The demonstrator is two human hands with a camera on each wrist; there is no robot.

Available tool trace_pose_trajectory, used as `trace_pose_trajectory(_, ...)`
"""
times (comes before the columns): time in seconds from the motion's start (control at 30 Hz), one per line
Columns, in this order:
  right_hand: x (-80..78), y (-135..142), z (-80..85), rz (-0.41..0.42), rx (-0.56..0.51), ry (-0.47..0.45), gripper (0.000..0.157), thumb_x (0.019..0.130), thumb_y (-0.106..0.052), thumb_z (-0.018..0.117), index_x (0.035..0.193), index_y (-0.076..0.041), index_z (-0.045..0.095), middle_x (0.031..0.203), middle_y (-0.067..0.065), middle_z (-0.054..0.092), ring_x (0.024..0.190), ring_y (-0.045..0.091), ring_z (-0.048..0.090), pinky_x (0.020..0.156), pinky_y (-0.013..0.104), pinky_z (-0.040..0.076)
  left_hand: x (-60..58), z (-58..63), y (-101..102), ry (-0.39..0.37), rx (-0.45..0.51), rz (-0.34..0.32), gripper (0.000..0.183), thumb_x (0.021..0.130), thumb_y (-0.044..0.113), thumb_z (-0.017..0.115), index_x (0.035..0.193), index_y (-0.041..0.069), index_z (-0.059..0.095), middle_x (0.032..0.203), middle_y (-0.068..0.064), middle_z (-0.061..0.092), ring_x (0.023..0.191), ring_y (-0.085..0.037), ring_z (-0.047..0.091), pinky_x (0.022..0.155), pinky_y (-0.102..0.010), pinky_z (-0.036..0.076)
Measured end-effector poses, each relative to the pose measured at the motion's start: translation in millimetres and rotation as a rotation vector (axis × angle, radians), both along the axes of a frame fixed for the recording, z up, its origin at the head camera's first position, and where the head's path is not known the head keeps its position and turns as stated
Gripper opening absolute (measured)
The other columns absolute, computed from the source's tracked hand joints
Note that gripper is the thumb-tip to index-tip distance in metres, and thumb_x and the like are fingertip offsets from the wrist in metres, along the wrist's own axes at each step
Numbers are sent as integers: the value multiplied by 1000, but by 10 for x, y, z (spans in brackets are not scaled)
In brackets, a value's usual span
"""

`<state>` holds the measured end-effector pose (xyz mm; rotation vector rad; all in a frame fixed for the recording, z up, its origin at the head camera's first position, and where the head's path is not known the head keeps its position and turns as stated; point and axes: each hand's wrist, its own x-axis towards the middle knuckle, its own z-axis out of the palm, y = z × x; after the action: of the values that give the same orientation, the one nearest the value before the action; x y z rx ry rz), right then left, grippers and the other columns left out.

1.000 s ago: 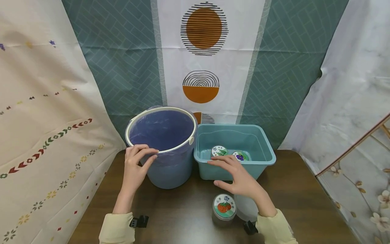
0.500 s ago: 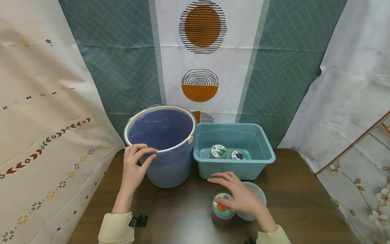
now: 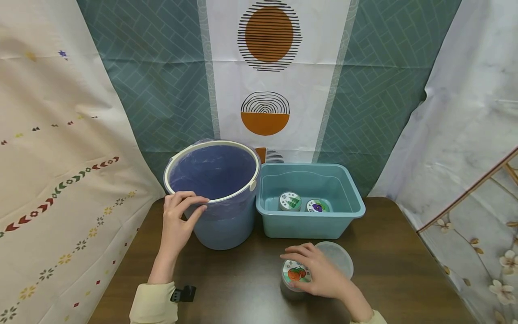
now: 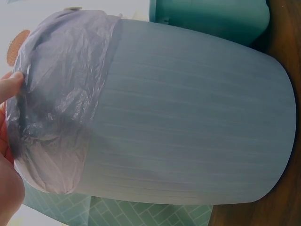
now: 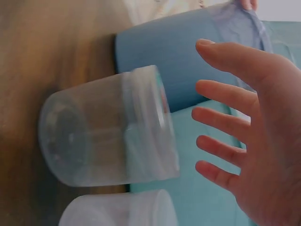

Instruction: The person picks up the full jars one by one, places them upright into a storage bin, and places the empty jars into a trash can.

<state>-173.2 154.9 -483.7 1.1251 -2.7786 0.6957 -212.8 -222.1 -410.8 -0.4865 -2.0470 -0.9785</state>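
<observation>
My left hand (image 3: 177, 225) pinches the front rim of a blue waste bin (image 3: 224, 229) between thumb and fingers. A thin plastic liner (image 4: 61, 94) folds down over the bin's rim in the left wrist view. My right hand (image 3: 323, 276) hovers over a clear plastic jar (image 5: 89, 136) with a tomato picture on its lid. In the right wrist view its fingers are spread and apart from the jar, with nothing in them. Beside that jar stands a second jar with a plain translucent lid (image 3: 337, 257), partly behind my right hand.
A teal plastic tub (image 3: 311, 226) stands right of the bin at the table's back. Inside it are two lidded jars, one with a green plant label (image 3: 290, 201) and one with a purple label (image 3: 317, 206). Patterned cloths (image 3: 364, 90) hang around the brown table (image 3: 226, 292).
My right hand has come back from in front of the tub and down over the tomato-labelled jar. The left hand stays at the bin's rim.
</observation>
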Motion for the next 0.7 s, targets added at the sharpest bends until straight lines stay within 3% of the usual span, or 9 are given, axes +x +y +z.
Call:
trace_pose_trajectory(0.27, 22, 30, -91, 39, 96, -3, 59, 81, -60, 72, 135, -40, 56, 139, -10, 56, 122, 14, 48, 92, 40, 51, -18, -15, -2, 24, -5, -3, 27, 75, -4, 80, 96, 13, 77, 97, -7, 62, 99, -19, 44, 92, -32, 27)
trace_pose_trajectory(0.47, -6, 11, -90, 77, 198, 34, 69, 73, -48, 83, 136, -39, 56, 138, -4, 55, 120, 19, 49, 91, 41, 51, -2, -7, -4, 10, -3, 5, 24, 77, -3, 80, 96, 12, 77, 98, -7, 62, 100, -19, 43, 92, -32, 27)
trace_pose_trajectory(0.7, -43, -42, 49, 161, 342, -20, 77, 69, -31, 87, 138, -39, 52, 142, 3, 50, 120, 24, 48, 78, 34, 54, 10, -2, 5, 1, -1, 9, 23, 77, -2, 80, 96, 12, 77, 98, -7, 62, 100, -19, 43, 92, -33, 27)
